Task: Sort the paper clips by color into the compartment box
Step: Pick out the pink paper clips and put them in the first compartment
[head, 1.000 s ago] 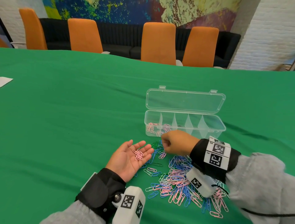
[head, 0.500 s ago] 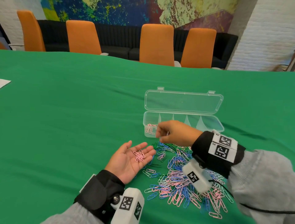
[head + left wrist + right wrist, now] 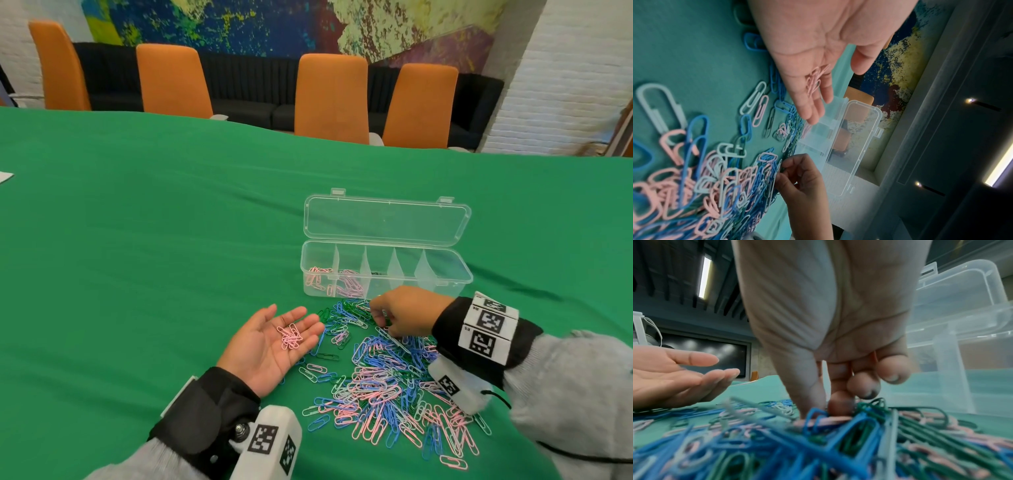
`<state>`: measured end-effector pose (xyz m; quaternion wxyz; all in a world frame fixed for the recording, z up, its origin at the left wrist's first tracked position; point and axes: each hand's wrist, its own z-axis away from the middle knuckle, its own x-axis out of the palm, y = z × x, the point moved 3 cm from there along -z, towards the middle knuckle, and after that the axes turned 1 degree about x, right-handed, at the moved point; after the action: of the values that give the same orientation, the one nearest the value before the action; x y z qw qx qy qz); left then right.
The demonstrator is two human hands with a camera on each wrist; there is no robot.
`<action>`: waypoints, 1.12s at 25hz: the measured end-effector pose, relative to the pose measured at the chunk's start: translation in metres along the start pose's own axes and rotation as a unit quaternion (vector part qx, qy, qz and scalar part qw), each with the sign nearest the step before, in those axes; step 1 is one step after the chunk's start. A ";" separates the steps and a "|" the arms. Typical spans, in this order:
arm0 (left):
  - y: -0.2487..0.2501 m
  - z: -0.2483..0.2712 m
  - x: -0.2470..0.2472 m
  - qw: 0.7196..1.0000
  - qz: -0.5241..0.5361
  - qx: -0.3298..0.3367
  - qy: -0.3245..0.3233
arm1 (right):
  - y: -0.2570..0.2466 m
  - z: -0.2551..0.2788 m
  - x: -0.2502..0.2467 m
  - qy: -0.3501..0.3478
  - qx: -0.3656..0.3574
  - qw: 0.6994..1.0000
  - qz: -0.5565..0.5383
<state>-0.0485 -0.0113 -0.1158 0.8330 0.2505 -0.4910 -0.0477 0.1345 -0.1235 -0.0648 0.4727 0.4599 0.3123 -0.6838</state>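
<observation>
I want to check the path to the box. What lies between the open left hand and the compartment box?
In the head view, green and blue paper clips lie on the green cloth between the left hand and the compartment box, near the fingertips.

The left hand (image 3: pixel 274 346) lies palm-up on the tabletop (image 3: pixel 154 257), a few paper clips (image 3: pixel 290 337) on its fingers. Just right of it spreads the loose clip pile (image 3: pixel 387 387), under the right hand (image 3: pixel 404 311). Beyond the right hand stands the compartment box (image 3: pixel 385 270).
</observation>
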 end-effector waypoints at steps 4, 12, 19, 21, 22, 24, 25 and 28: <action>-0.001 0.001 0.001 1.000 -0.004 0.003 0.001 | 0.005 -0.002 0.003 0.010 0.024 1.000 -0.004; -0.001 0.000 0.000 1.000 -0.003 0.003 0.003 | -0.015 0.005 -0.013 0.065 0.008 0.998 -0.012; 0.001 -0.004 -0.003 0.999 0.027 0.017 0.014 | -0.091 0.016 -0.052 0.198 -0.109 0.954 -0.197; 0.006 -0.003 -0.008 0.996 0.051 0.050 0.049 | -0.091 0.017 -0.050 0.176 -0.100 0.967 -0.157; 0.009 -0.002 -0.010 0.994 0.063 0.069 0.060 | -0.090 0.017 -0.044 0.147 -0.099 0.975 -0.135; 0.014 0.001 -0.010 0.991 0.078 0.098 0.053 | -0.092 0.016 -0.025 0.068 -0.106 0.987 -0.096; 0.016 0.002 -0.009 0.990 0.079 0.109 0.040 | -0.095 0.016 -0.016 0.034 -0.107 0.991 -0.079; 0.017 0.005 -0.009 0.991 0.072 0.111 0.029 | -0.100 0.014 -0.002 -0.002 -0.094 0.995 -0.038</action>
<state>-0.0599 0.0044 -0.1135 0.8152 0.3065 -0.4857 0.0746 0.0365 -0.0992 -0.0588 0.4887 0.3996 0.3913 -0.6696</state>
